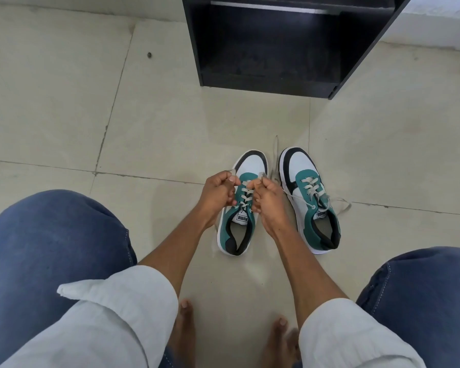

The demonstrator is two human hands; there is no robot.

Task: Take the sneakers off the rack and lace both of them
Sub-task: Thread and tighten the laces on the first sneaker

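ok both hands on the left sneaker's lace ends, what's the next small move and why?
Probably pull both ends up and apart to snug the lacing. The left hand and right hand each pinch a lace end above the left sneaker, whose crosses already reach the upper eyelets. The right sneaker looks laced, its ends loose on the floor.

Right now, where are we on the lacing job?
Done: both sneakers are off the black rack and on the floor. In hand: left hand and right hand each pinch a lace end over the left sneaker. Left: finishing it; the right sneaker has crossed laces, ends loose.
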